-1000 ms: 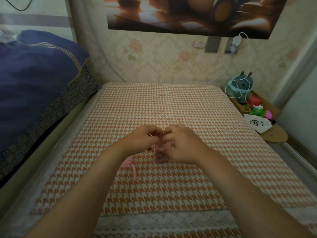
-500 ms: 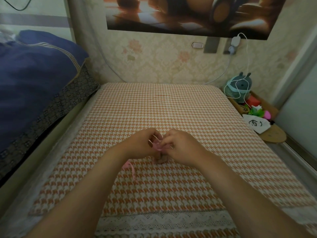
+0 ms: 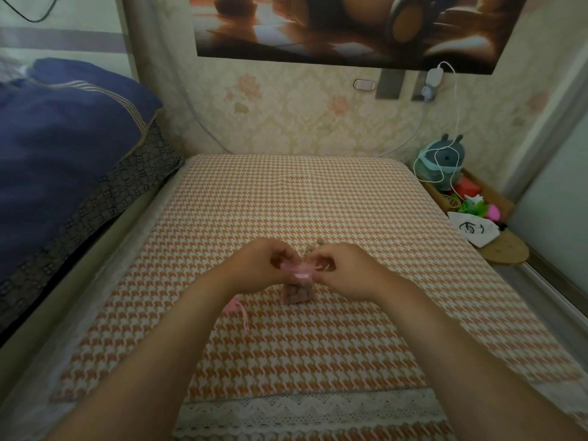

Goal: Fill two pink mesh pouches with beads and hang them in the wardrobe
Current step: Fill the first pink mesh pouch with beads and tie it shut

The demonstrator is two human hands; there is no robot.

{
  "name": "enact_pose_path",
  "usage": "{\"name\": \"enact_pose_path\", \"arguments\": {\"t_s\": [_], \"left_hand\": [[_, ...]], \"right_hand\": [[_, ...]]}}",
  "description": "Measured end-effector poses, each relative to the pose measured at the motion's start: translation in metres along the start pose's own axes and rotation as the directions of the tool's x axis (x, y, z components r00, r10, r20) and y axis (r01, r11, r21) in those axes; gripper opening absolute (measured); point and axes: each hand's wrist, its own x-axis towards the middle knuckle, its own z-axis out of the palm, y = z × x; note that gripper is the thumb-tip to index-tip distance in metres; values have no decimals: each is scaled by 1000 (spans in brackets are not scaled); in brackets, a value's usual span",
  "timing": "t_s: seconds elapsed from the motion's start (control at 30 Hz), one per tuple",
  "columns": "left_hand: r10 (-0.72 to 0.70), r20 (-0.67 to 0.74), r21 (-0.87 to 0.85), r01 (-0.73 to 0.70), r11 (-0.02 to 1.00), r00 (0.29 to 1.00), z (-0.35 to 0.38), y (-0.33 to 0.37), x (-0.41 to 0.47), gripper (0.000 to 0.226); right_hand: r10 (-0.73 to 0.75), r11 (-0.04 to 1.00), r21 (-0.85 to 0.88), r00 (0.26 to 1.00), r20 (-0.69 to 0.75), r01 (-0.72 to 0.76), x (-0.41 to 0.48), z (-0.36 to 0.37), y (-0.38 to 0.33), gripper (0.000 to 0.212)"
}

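Note:
A pink mesh pouch (image 3: 298, 292) holding brown beads stands on the orange houndstooth mat (image 3: 318, 202). My left hand (image 3: 262, 265) and my right hand (image 3: 342, 268) pinch its pink drawstring at the neck, one on each side, pulling outward. A second pink pouch (image 3: 234, 306) with a trailing string lies flat on the mat, partly hidden under my left forearm. A few loose brown beads (image 3: 313, 246) lie just behind my hands.
A blue quilt (image 3: 63, 148) is piled at the left. At the right a low wooden shelf (image 3: 502, 253) carries a grey-green toy (image 3: 444, 163), a white cable, a white drawstring bag (image 3: 474, 230) and small coloured items. The wallpapered wall is behind.
My hands have moved apart from each other, stretching the pink drawstring between them. The pouch's bead-filled body now shows below them.

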Motion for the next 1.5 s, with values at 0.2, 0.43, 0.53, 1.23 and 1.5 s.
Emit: {"name": "enact_pose_path", "arguments": {"t_s": [0.2,0.43,0.53,1.23,1.5], "left_hand": [[-42,5,82,41,996,999,-5,-5,-4,29],[-110,-30,151,113,982,993,-11,-7,-8,7],[-118,-68,199,130,971,991,-12,-9,-10,12],[-428,-78,-309,386,869,900,-23,-11,-24,18],[-510,-59,-514,412,752,858,-22,0,-43,22]], "right_hand": [[65,998,1,997,-29,-65,2,-2,-4,9],[120,992,49,993,-11,-119,-2,-6,3,34],[130,986,105,992,4,-129,-4,-10,4,36],[707,270,816,681,193,-511,16,14,7,13],[613,-1,940,743,270,-341,4,16,-18,19]]}}
